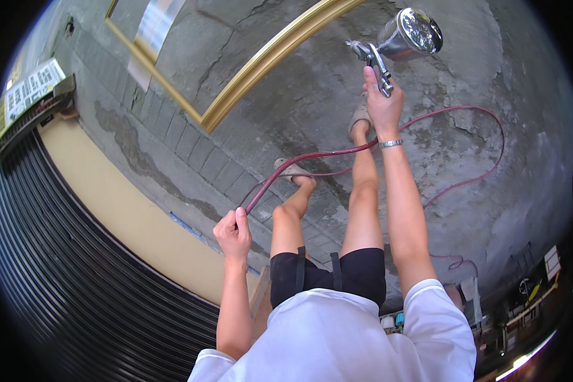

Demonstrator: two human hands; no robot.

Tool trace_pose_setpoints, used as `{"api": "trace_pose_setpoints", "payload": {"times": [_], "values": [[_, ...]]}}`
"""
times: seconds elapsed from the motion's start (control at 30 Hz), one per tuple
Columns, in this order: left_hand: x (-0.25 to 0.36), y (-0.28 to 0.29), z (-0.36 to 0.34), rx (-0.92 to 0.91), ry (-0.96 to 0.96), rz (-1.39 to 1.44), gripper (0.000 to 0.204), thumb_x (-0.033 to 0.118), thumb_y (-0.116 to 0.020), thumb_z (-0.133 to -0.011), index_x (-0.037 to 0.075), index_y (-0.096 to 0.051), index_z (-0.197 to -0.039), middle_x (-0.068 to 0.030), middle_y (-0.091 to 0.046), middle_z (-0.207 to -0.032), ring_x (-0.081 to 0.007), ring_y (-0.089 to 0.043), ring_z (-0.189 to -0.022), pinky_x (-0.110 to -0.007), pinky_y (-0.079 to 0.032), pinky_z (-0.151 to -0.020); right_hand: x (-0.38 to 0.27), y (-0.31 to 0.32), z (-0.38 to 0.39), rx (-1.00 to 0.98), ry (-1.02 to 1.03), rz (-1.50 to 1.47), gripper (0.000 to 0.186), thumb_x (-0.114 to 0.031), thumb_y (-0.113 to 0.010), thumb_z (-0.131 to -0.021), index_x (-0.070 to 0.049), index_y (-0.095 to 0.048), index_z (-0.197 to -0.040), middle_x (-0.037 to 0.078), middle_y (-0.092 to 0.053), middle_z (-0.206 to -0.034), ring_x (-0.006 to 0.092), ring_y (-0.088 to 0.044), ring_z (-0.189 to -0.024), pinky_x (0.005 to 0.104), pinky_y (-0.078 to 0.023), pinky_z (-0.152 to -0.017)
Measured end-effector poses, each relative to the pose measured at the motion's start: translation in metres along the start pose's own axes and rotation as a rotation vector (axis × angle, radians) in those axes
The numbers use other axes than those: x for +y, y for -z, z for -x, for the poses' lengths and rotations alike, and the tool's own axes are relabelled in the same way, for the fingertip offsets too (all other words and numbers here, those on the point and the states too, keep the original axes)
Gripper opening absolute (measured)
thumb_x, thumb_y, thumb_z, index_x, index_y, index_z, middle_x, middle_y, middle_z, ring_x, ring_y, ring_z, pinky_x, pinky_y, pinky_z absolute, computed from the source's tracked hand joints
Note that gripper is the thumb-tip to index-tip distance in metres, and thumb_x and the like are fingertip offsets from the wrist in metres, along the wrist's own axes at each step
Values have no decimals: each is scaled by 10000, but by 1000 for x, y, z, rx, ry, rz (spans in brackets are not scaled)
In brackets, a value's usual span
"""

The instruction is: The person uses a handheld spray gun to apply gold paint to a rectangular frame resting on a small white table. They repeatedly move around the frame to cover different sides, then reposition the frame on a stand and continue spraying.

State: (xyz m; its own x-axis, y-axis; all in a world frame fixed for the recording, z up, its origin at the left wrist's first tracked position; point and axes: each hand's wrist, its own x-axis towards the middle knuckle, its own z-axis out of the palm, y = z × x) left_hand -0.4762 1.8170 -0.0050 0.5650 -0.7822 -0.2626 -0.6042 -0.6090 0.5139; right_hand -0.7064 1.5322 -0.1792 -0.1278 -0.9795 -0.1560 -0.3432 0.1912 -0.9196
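My right hand (384,107), with a metal band at the wrist, is closed round the handle of a silver spray gun (373,58). A round, shiny metal cup (411,33) sits on the gun, tilted to the right. The gun's nozzle points left, toward a gold-coloured frame (261,69) at the top, apart from it. A dark red hose (318,153) runs from near the right hand down to my left hand (234,233), whose fingers are wrapped round it. Beyond the right hand the hose loops over the ground on the right.
Cracked grey concrete ground (452,153) spreads under my feet, with a row of paving bricks (200,149). A dark ribbed shutter (76,274) stands at the left below a printed sign board (32,95). Shelves with assorted items (522,293) are at the lower right.
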Motion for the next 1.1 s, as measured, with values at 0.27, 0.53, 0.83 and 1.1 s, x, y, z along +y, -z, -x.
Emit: {"api": "trace_pose_setpoints", "payload": {"times": [0.27,0.53,0.83,1.1], "values": [[125,-74,-49,-128,4,69,390,89,-607,-985,-2,-451,-639,-112,-367,-540,-211,-333,-469,-365,-292,-472,17,90,-158,57,-25,50,404,-393,-732,-949,10,-746,-976,48,-695,-689,82,-617,-593,264,-451,-555],[222,-122,-96,-237,-110,113,369,65,-629,-963,-2,-459,-643,-107,-385,-546,-212,-368,-463,-367,-309,-469,43,158,-293,165,-59,53,485,-485,-721,-925,-9,-755,-834,45,-663,-600,119,-613,-525,307,-462,-530],[306,-176,-139,-308,-179,287,281,61,-639,-964,-14,-563,-704,-97,-460,-581,-199,-439,-474,-338,-346,-477,19,227,-424,389,-60,145,531,-510,-641,-966,-39,-670,-723,27,-516,-462,151,-491,-352,315,-338,-359],[300,-178,-134,-259,-83,232,341,90,-639,-976,-3,-501,-678,-92,-407,-557,-166,-350,-482,-325,-318,-466,3,232,-381,310,14,167,446,-467,-705,-945,-40,-726,-819,31,-690,-656,82,-540,-403,260,-372,-384]]}}
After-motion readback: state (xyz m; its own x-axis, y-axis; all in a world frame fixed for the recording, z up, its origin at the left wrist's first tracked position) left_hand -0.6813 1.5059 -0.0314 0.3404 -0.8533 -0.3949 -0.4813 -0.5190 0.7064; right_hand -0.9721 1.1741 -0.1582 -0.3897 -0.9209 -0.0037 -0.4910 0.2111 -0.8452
